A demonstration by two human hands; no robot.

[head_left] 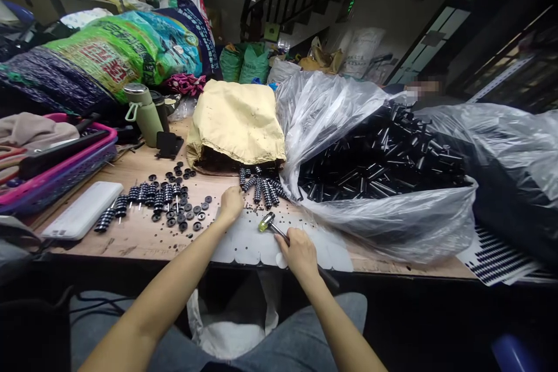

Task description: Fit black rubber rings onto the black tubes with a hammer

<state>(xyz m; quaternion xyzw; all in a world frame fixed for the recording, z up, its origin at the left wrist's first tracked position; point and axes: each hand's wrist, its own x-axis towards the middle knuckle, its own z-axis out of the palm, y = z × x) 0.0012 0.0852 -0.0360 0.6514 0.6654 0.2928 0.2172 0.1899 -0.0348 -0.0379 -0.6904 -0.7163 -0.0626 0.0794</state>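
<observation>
My right hand (300,251) is wrapped round the handle of a small hammer (267,221) with a yellow-green face and a metal head, held just over a pale sheet (322,247) on the table. My left hand (232,203) is closed at the near edge of a pile of black-and-white checkered cylinders (263,190); what its fingers hold, if anything, is hidden. To its left lie loose black discs (197,209) and a row of checkered cylinders (157,200), some with thin metal pins sticking out. Tiny dark bits are scattered around both hands.
A large clear plastic bag (340,218) full of black tubes (383,157) fills the right side. Behind the pile stands a yellowish paper bag (238,119). On the left are a green flask (146,119), a white flat box (82,212) and a pink-purple basket (65,171).
</observation>
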